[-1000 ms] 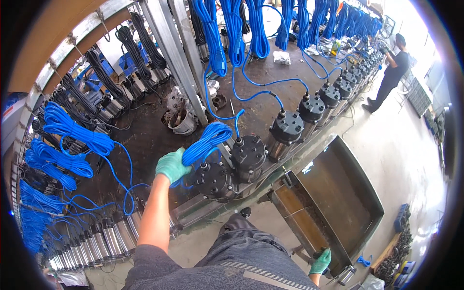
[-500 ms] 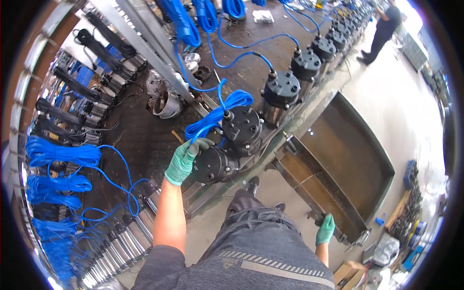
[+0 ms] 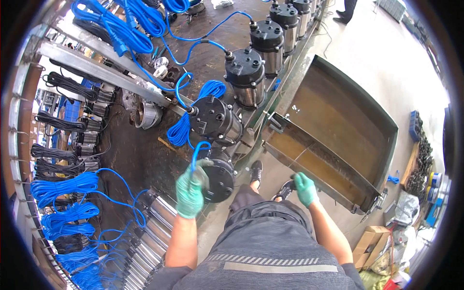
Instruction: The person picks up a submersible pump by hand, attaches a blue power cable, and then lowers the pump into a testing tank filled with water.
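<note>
gloved l hand (image 3: 190,193) is at the blue cable (image 3: 195,155) atop the nearest black-capped motor (image 3: 221,182), fingers bent but blurry, cant tell if clamped. r hand (image 3: 305,190) near metal tray (image 3: 355,125), fingers curled, grip unclear tbh.

There are two gloved hands (image 3: 189,197), at least six black-capped steel cylinders (image 3: 245,67) along one desk (image 3: 128,152), at least six blue cable coils (image 3: 180,130), at least four black cable bundles (image 3: 63,122), one metal basin (image 3: 348,111), at least one cardboard box (image 3: 371,245) and the person's two shoes (image 3: 256,170).
</note>
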Tool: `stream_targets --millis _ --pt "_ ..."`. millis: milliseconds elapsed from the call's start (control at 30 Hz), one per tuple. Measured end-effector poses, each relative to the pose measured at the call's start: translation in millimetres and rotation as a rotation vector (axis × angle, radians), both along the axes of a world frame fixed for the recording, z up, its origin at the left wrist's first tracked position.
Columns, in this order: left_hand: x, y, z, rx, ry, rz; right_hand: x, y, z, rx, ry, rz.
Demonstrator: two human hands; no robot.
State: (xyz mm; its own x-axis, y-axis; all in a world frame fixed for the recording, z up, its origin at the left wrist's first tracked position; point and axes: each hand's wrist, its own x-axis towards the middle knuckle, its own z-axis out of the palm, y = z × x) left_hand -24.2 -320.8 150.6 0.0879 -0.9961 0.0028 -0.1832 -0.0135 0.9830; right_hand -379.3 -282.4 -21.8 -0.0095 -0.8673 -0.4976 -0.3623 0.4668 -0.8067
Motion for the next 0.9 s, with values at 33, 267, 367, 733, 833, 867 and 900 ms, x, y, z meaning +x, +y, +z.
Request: stream_targets --millis 33,267,367,733,833,867,900 --pt "-11 7 1 -0.018 -0.062 -0.004 18 -13 12 0.042 -0.06 0.074" --pt "-65 6 27 -0.129 0.101 -0.108 100 -26 -39 0.468 -0.916 -0.018" --pt "-92 4 31 -0.088 0.262 -0.076 67 -16 11 0.538 -0.949 -0.207" --pt "-188 -45 -108 0.519 1.042 -0.027 -121 49 52 -0.128 0.551 -0.5" --pt "-218 -69 -141 0.689 1.097 -0.046 -137 46 44 -0.099 0.653 -0.531" --pt "-226 -76 -146 0.75 1.004 -0.013 -139 44 42 -0.08 0.679 -0.549" --pt "-231 -84 -156 0.8 0.912 0.027 -141 39 39 -0.066 0.702 -0.559"
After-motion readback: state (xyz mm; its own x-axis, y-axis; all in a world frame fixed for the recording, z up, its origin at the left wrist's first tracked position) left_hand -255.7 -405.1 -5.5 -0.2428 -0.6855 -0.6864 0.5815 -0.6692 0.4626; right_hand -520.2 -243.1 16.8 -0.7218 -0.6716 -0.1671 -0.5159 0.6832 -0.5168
